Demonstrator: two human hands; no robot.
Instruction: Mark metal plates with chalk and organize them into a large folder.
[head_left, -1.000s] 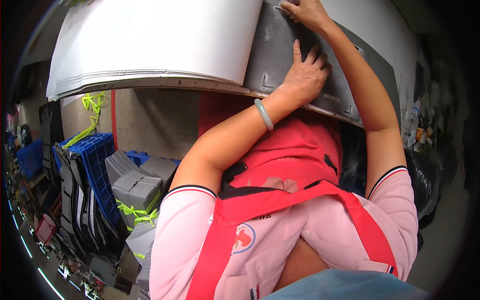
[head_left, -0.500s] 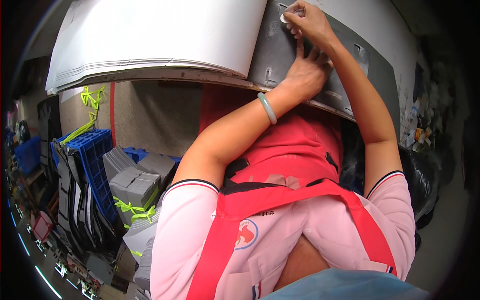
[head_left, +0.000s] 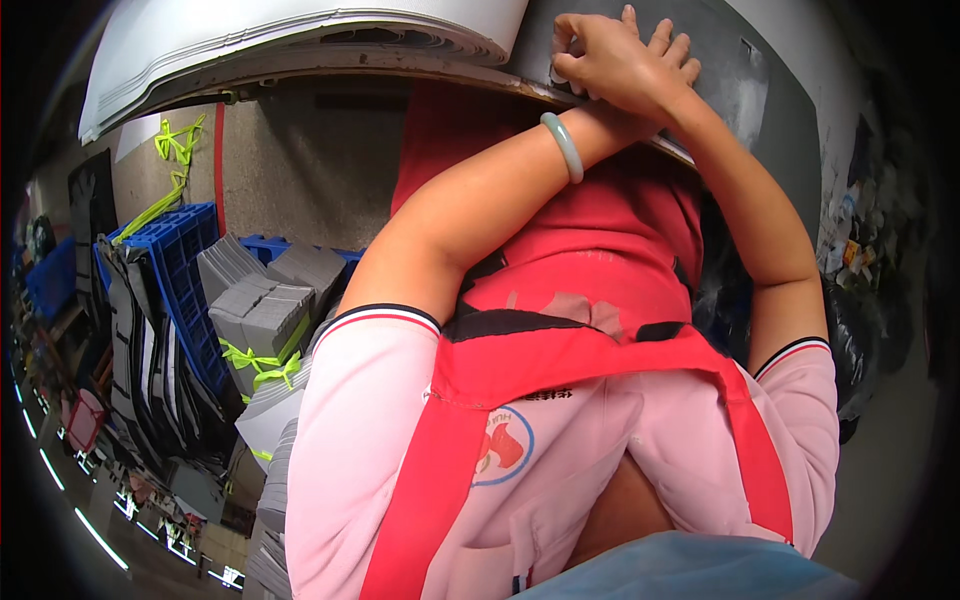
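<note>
My right hand (head_left: 615, 65) lies crossed over my left hand, its thumb and forefinger curled together over a dark grey panel (head_left: 715, 35). Whatever is in that pinch is hidden now. Past the right hand, the fingers of my left hand (head_left: 672, 45) stick out, spread on the panel, while its palm is covered. A pale green bangle (head_left: 562, 147) circles my left wrist. White smears and small slots mark the panel. Close by on the left is a stack of large white sheets (head_left: 290, 35) with curling edges.
Grey block-like bundles (head_left: 260, 312) tied with yellow-green strips stand at left, beside a blue plastic crate (head_left: 190, 235) and dark hanging strips (head_left: 150, 370). Black plastic bags (head_left: 855, 325) lie at right. The worktop's edge (head_left: 400, 65) runs before my red apron (head_left: 570, 230).
My right hand has come nearer and now covers most of the left hand. The small white disc pinched in it before is no longer visible. The view has shifted, putting the worktop higher.
</note>
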